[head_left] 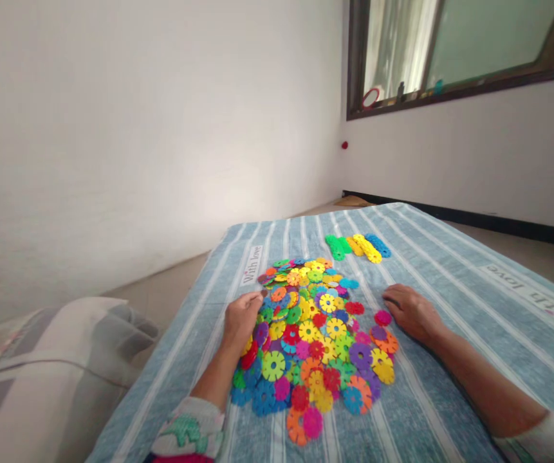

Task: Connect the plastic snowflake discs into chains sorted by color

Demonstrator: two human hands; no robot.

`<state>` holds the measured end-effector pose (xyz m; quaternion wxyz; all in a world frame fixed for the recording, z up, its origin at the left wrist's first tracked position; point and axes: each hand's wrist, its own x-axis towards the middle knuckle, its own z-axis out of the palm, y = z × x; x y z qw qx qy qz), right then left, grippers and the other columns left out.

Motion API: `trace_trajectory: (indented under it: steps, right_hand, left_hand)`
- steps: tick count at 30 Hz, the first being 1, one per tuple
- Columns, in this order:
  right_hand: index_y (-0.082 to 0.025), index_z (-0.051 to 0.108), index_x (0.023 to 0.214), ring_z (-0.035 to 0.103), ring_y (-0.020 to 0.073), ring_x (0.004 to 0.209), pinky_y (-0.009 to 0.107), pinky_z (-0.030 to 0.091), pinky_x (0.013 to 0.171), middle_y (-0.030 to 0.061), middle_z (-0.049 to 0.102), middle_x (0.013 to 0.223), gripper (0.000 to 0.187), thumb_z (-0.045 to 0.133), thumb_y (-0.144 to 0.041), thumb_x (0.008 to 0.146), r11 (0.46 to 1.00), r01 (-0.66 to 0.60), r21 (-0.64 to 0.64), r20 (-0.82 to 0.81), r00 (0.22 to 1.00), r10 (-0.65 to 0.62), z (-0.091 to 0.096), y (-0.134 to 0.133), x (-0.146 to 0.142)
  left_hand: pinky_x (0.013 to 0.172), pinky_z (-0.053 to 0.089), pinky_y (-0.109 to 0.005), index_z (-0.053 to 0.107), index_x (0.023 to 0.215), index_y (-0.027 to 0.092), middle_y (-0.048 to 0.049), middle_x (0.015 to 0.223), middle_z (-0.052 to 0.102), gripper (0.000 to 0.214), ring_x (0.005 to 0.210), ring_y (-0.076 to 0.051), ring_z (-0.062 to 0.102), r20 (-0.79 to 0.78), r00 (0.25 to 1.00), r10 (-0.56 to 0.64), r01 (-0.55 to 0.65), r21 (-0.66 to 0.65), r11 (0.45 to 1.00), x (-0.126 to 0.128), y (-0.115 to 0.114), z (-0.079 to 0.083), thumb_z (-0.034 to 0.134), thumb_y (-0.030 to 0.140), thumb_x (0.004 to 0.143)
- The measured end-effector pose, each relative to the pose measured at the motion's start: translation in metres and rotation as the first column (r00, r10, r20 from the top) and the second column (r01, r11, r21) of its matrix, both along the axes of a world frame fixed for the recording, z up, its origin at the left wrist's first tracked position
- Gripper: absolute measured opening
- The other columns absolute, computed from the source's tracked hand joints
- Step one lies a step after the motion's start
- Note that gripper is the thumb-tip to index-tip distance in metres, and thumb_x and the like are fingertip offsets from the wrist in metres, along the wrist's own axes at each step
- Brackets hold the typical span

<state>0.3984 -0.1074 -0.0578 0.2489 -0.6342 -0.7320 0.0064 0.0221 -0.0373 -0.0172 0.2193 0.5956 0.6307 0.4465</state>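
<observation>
A broad heap of notched plastic discs (309, 330) in many colours lies spread over the striped cloth. At the heap's upper left edge is my left hand (242, 319), its fingers curled together against the discs. Whatever its fingertips may hold is too small to make out. To the right of the heap, my right hand (414, 313) rests palm down on the cloth with fingers extended and nothing in them. A pink disc (382, 318) lies just beside it. Beyond the heap, several linked rows of discs lie side by side: green (335, 247), yellow (367, 248) and blue (378, 245).
The blue-and-white striped cloth (199, 334) covers a table-like surface with "With love" printed on it. A grey-and-white fabric-covered piece (64, 386) stands at the left. White walls (161, 116) rise behind, with a dark-framed window (450, 51) holding small items on its sill.
</observation>
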Motion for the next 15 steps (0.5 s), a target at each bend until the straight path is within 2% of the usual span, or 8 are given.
trace_trajectory:
  steps: [5,9,12,15]
  right_hand:
    - [-0.017,0.072,0.092,0.063,0.0240,0.097,0.036,0.048,0.087,0.0114,0.068,0.106,0.032,0.040,-0.022,0.089,1.000,-0.004,0.029,0.023,1.000,0.004,-0.006,0.000,0.003]
    - [-0.017,0.072,0.092,0.064,0.0240,0.097,0.037,0.049,0.088,0.0112,0.068,0.107,0.031,0.041,-0.023,0.090,0.997,-0.020,0.070,0.031,0.999,0.018,-0.013,0.001,0.008]
    - [-0.016,0.072,0.090,0.065,0.0242,0.094,0.037,0.050,0.085,0.0119,0.069,0.102,0.030,0.042,-0.022,0.091,0.989,-0.036,0.140,0.058,0.998,0.028,-0.015,0.000,0.010]
    - [-0.016,0.071,0.089,0.064,0.0250,0.091,0.039,0.050,0.083,0.0132,0.069,0.099,0.029,0.043,-0.022,0.092,0.953,-0.042,0.300,0.093,0.996,0.014,-0.009,-0.004,0.000]
  left_hand:
    - [0.078,0.051,-0.033,0.077,0.084,0.016,-0.0065,0.085,0.077,0.034,0.085,-0.024,0.068,0.293,0.956,0.016,-0.012,-0.016,1.000,0.005,-0.002,-0.001,0.067,0.043,0.066]
    - [0.070,0.051,-0.030,0.075,0.080,0.015,-0.0057,0.076,0.075,0.034,0.078,-0.021,0.068,0.490,0.872,0.007,0.033,-0.073,0.997,-0.001,-0.001,0.002,0.074,0.042,0.059]
    - [0.067,0.051,-0.029,0.074,0.075,0.014,-0.0057,0.070,0.074,0.032,0.075,-0.021,0.068,0.540,0.842,-0.003,0.063,-0.093,0.994,-0.004,0.000,0.003,0.076,0.040,0.056]
    - [0.069,0.051,-0.029,0.074,0.074,0.014,-0.0060,0.071,0.074,0.030,0.076,-0.020,0.069,0.557,0.830,-0.014,0.078,-0.090,0.993,-0.004,0.000,0.003,0.077,0.038,0.056]
